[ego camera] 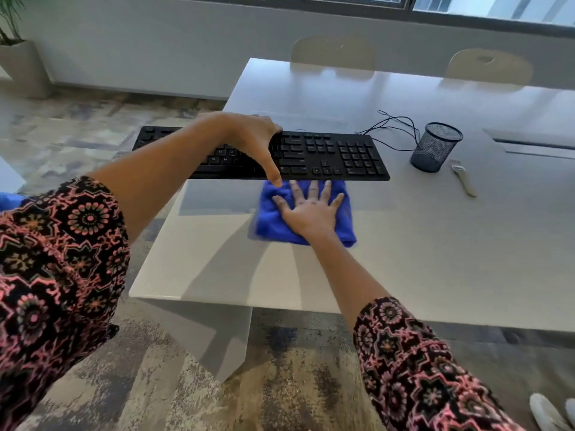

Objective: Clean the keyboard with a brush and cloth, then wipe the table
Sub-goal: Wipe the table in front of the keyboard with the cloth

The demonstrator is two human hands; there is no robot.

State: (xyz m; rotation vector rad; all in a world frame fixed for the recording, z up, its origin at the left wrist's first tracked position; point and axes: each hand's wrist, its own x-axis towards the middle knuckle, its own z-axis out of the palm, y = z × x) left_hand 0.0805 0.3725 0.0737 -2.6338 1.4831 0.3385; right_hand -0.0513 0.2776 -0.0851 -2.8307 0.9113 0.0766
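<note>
Two hands in the head view: we record the left hand (249, 138) gripping the black keyboard (336, 157) at its middle, the right hand (311, 209) flat, fingers spread, on the blue cloth (270, 219) on the table (435, 244) just before it; the brush (463, 178) lies beside the mesh cup (435, 147).

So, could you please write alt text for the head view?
The right hand presses a blue cloth flat on the table while the left hand grips the black keyboard just behind it. A brush lies beside a mesh cup.
</note>
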